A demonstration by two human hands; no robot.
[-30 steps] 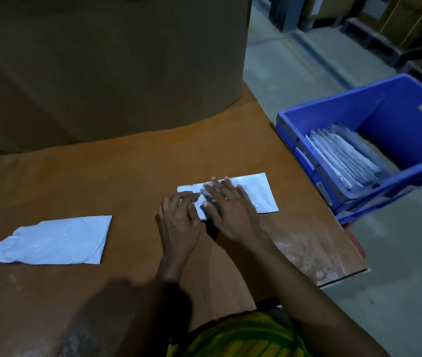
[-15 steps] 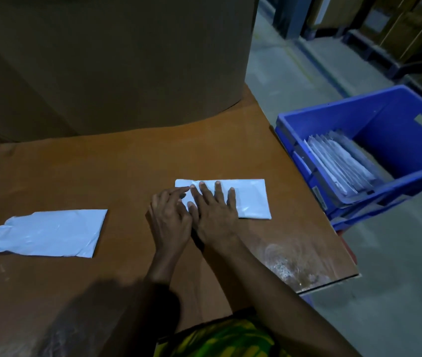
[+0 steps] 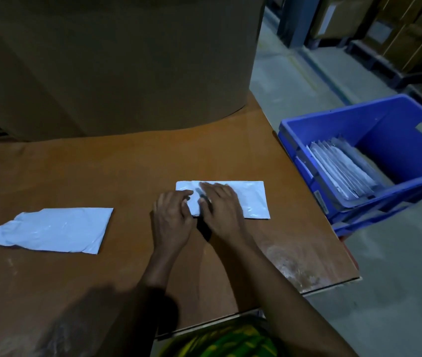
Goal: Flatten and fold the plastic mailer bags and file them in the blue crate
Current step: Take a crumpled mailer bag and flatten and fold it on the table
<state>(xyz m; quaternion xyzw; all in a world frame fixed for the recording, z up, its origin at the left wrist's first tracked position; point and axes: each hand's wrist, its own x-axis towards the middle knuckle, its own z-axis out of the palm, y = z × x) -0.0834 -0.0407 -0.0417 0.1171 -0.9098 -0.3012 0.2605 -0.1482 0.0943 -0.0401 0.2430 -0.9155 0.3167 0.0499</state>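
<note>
Worktop point(image 3: 101, 171), near edge cut off. Left hand point(image 3: 172, 219) and right hand point(image 3: 220, 206): fingers flat, blurred, pressing the folded mailer point(image 3: 252, 199), hiding its left end. Crumpled mailer point(image 3: 52, 229) lies left. Blue crate point(image 3: 395, 132), far right: filed mailers point(image 3: 341, 168) upright, count unclear.

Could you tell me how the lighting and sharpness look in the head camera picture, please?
Head view: dim overall, the large cardboard roll nearly in darkness; a dark shadow falls on the table at lower left; the right hand has motion-blurred fingers on the folded mailer; wide-angle distortion tilts the blue crate; slight sheen on the second mailer.
</note>
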